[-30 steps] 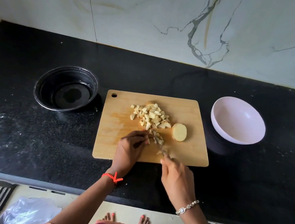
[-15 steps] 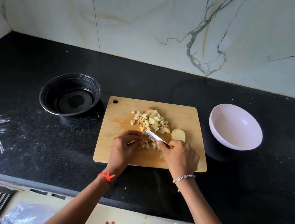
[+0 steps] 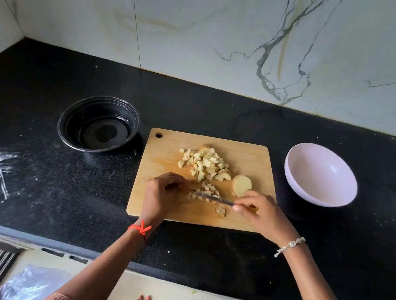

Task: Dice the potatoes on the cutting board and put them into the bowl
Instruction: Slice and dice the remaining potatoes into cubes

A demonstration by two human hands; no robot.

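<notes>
Here, right hand [image 3: 261, 214] gripping one knife [image 3: 213, 199], left hand [image 3: 160, 193] seemingly pinching potato dice [image 3: 208, 188], one pink bowl [image 3: 320, 175]

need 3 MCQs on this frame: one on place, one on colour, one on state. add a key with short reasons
1. The pink bowl sits:
A) left of the board
B) right of the board
C) on the board

2. The container left of the board is:
A) black
B) white
C) green

3. The right hand:
A) hangs empty
B) lifts the pink bowl
C) grips the knife

Key:
1 B: it stands off the board's right edge.
2 A: its wall and floor are black.
3 C: its fingers curl round the handle, with the blade among the potato pieces.
</notes>
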